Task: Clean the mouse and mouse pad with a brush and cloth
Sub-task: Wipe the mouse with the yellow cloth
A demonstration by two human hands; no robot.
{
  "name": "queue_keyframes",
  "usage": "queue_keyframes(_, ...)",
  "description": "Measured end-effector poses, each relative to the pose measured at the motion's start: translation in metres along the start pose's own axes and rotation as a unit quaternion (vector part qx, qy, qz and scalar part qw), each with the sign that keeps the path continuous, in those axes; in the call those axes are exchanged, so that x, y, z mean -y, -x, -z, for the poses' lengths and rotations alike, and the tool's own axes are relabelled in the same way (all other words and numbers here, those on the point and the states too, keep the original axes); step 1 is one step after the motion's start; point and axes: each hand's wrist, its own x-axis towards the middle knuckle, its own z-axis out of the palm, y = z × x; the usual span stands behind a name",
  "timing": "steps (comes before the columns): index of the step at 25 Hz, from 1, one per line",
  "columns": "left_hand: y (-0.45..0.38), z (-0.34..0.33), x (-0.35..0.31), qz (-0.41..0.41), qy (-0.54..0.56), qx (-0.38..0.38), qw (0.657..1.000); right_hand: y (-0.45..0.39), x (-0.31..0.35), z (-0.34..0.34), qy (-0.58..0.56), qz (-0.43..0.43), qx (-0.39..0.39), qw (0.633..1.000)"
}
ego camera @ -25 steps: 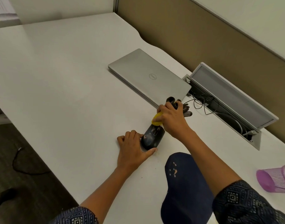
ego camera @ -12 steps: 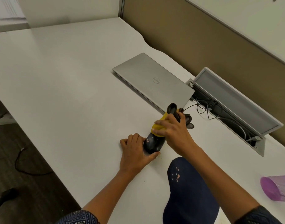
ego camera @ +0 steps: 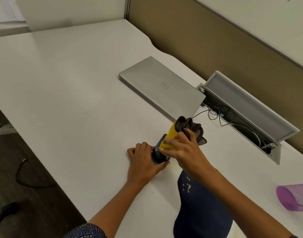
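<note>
At lower centre of the frame, we steady the mouse [ego camera: 158,154] on the tabletop [ego camera: 70,93] with the left hand [ego camera: 143,162] gripping it. The right hand [ego camera: 183,150], clutching the cloth [ego camera: 171,136], should wipe with light strokes.

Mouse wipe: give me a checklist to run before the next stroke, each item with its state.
1. Left hand steadies the mouse on the desk: ok.
2. Right hand grips the yellow cloth: ok.
3. Cloth touches the mouse: ok.
4. Mouse upper surface clean: cannot tell, covered.
5. Closed laptop apart from the hands: ok.
6. Brush at hand: cannot tell, none in view.
</note>
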Motion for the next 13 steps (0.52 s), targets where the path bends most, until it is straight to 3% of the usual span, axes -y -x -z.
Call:
queue_keyframes(3,0.0,0.0,0.001,-0.005,0.004,-0.012,1.0,-0.006,-0.008,-0.003,0.039,-0.022,0.023,0.999)
queue_keyframes(6,0.001,0.0,-0.001,-0.009,0.003,-0.015,1.0,-0.028,-0.031,-0.004,0.049,-0.118,0.137,0.982)
queue_keyframes(8,0.001,0.0,-0.001,-0.007,0.003,-0.014,1.0,-0.032,-0.039,-0.007,0.03,-0.127,0.174,0.976)
queue_keyframes(10,0.002,0.001,-0.001,-0.006,0.016,-0.013,1.0,-0.025,-0.032,-0.003,0.02,-0.099,0.132,0.986)
queue_keyframes(13,0.0,0.001,-0.002,-0.005,0.014,-0.01,1.0,-0.003,-0.008,-0.002,0.022,0.03,-0.005,0.999)
